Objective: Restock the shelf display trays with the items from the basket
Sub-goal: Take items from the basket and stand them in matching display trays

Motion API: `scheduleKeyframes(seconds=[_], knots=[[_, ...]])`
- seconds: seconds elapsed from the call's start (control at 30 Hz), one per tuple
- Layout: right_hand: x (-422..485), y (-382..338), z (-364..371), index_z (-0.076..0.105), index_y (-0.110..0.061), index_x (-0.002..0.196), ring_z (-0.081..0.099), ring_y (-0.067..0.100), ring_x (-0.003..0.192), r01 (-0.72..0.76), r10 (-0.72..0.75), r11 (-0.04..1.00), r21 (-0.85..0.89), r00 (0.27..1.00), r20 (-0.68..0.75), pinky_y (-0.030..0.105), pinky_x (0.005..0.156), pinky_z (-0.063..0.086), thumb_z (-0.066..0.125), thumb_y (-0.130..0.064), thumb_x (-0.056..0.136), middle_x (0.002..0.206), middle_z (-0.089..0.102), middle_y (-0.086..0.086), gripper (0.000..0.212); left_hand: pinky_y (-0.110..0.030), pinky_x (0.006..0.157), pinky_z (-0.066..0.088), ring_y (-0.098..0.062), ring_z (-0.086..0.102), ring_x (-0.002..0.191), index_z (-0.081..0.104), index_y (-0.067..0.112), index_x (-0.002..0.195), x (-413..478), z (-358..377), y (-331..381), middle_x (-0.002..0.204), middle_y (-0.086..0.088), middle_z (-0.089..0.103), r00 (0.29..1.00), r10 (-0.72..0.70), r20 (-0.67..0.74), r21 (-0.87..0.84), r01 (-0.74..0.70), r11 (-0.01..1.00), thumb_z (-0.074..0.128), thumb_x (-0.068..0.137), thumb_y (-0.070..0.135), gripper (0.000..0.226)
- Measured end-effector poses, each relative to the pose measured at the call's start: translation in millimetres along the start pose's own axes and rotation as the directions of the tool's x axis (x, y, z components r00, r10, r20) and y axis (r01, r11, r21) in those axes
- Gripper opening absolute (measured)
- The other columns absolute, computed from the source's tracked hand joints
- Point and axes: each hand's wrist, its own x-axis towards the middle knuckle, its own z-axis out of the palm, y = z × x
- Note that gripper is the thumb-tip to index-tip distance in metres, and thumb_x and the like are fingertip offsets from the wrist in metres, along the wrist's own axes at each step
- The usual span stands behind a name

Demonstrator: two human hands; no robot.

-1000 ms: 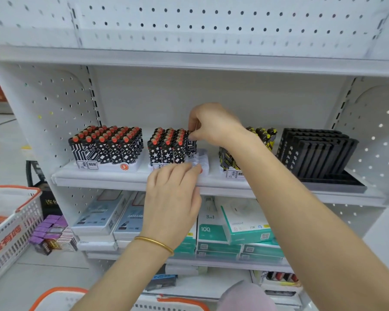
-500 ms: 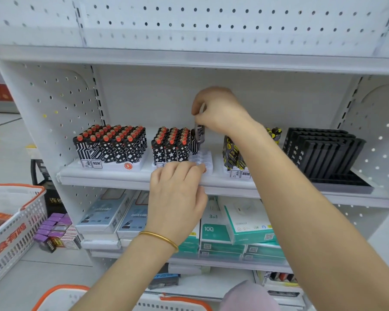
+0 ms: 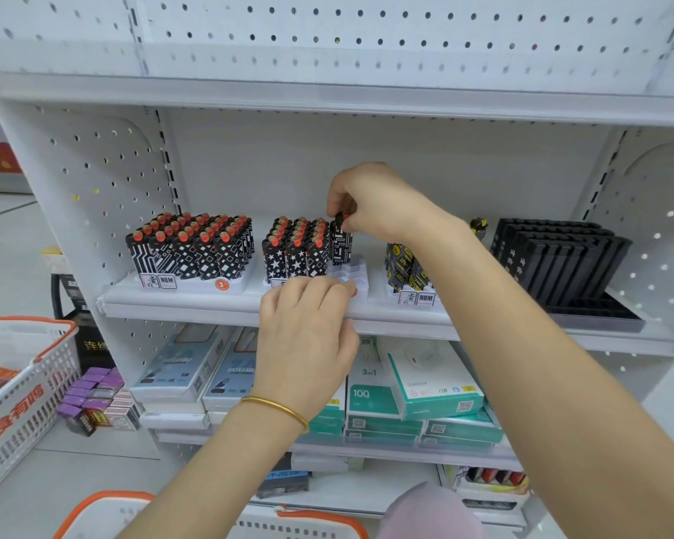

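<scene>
Fingers (image 3: 345, 212) of right hand (image 3: 374, 206) pinching lighter (image 3: 341, 243); left hand (image 3: 308, 324) curled on "NBM" tray (image 3: 357, 278).

**Counts at the shelf**

Two hands (image 3: 308, 336) were in view. Four display trays stood on the middle shelf (image 3: 218, 309): three white trays (image 3: 195, 284) holding lighters and one black tray (image 3: 596, 317) with no lighters visible in it. One lighter (image 3: 341, 243) was pinched in the right hand (image 3: 370, 204). Two baskets showed, one at left (image 3: 28, 383) and one below (image 3: 106, 511). One gold bangle (image 3: 277, 408) circled the left wrist. The lighters themselves were too densely packed to count.
</scene>
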Motion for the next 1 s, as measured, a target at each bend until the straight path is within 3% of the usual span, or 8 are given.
scheduleKeyframes(seconds=[0.17, 0.4, 0.5, 0.63, 0.77, 0.87, 0.93, 1.0], knots=[[5.2, -0.8, 9.1, 0.067, -0.011, 0.106, 0.056, 0.028, 0.099, 0.027, -0.028, 0.999, -0.017, 0.999, -0.028, 0.022, 0.073, 0.039, 0.064, 0.003, 0.082, 0.107, 0.048, 0.008, 0.028, -0.033, 0.086, 0.028, -0.022, 0.053, 0.096, 0.063, 0.020, 0.109, -0.4, 0.1, -0.6, 0.103, 0.005, 0.064, 1.000, 0.008, 0.006, 0.004, -0.008, 1.000, 0.046, 0.077, 0.024, 0.037], [10.0, 1.9, 23.0, 0.061, -0.017, 0.107, 0.058, 0.028, 0.094, 0.005, -0.010, 0.996, -0.089, 0.998, -0.057, 0.029, 0.072, 0.046, 0.056, 0.007, 0.082, 0.107, 0.061, 0.007, 0.035, -0.033, 0.088, 0.029, -0.022, 0.054, 0.099, 0.064, 0.020, 0.112, -1.7, 0.7, -1.4, 0.108, 0.004, 0.064, 1.000, 0.017, 0.018, 0.007, -0.017, 1.000, 0.045, 0.078, 0.024, 0.038], [-4.6, -0.6, 14.9, 0.055, -0.019, 0.110, 0.055, 0.025, 0.096, -0.006, -0.006, 0.997, -0.079, 0.990, -0.143, 0.032, 0.072, 0.047, 0.055, 0.003, 0.083, 0.105, 0.062, 0.003, 0.034, -0.032, 0.090, 0.028, -0.021, 0.052, 0.101, 0.063, 0.020, 0.113, -2.5, 0.8, -2.8, 0.109, 0.004, 0.064, 1.000, 0.025, 0.016, 0.020, -0.025, 0.999, 0.044, 0.078, 0.024, 0.040], [-57.4, -14.1, 3.7, 0.061, -0.022, 0.103, 0.058, 0.019, 0.093, 0.010, 0.001, 0.999, 0.032, 0.944, -0.329, 0.034, 0.077, 0.049, 0.059, -0.010, 0.083, 0.099, 0.064, -0.005, 0.024, -0.038, 0.099, 0.032, -0.026, 0.052, 0.111, 0.060, 0.013, 0.120, -7.4, -4.8, -4.4, 0.120, -0.005, 0.061, 0.995, 0.104, 0.011, 0.020, -0.104, 0.994, 0.041, 0.079, 0.019, 0.045], [-131.8, -38.2, 37.1, 0.064, -0.021, 0.090, 0.059, 0.014, 0.076, 0.133, -0.008, 0.957, 0.259, 0.901, -0.434, 0.036, 0.069, 0.050, 0.061, -0.015, 0.081, 0.085, 0.065, -0.007, 0.012, -0.045, 0.101, 0.037, -0.029, 0.050, 0.117, 0.061, 0.007, 0.117, -45.9, -18.4, -3.0, 0.126, -0.010, 0.058, 0.973, 0.164, -0.163, -0.058, -0.175, 0.983, 0.049, 0.076, 0.007, 0.043], [-173.7, -53.5, 97.7, 0.065, -0.023, 0.086, 0.059, 0.009, 0.073, 0.115, 0.042, 0.872, 0.476, 0.951, -0.306, 0.027, 0.067, 0.049, 0.061, -0.017, 0.081, 0.080, 0.066, -0.010, 0.009, -0.040, 0.094, 0.037, -0.026, 0.049, 0.114, 0.063, 0.008, 0.113, -110.3, -12.7, -16.5, 0.123, -0.007, 0.060, 0.983, 0.125, -0.131, -0.130, -0.142, 0.981, 0.050, 0.076, 0.006, 0.039], [-192.3, -62.2, 156.2, 0.066, -0.023, 0.088, 0.061, 0.010, 0.076, -0.005, 0.057, 0.844, 0.537, 0.995, -0.080, 0.032, 0.073, 0.050, 0.062, -0.017, 0.084, 0.083, 0.067, -0.009, 0.009, -0.038, 0.091, 0.038, -0.024, 0.049, 0.111, 0.064, 0.010, 0.111, -168.9, 7.8, -38.5, 0.120, -0.005, 0.061, 0.998, 0.027, 0.052, -0.139, -0.019, 0.990, 0.048, 0.078, 0.010, 0.037], [-207.5, -68.3, 222.9, 0.066, -0.021, 0.091, 0.061, 0.012, 0.078, -0.172, 0.085, 0.826, 0.537, 0.979, 0.183, 0.037, 0.079, 0.051, 0.061, -0.015, 0.086, 0.085, 0.066, -0.007, 0.009, -0.040, 0.091, 0.040, -0.024, 0.049, 0.109, 0.063, 0.012, 0.111, -232.7, 33.6, -64.4, 0.117, -0.004, 0.062, 0.959, -0.097, 0.267, -0.120, 0.133, 0.984, 0.042, 0.080, 0.014, 0.038]])
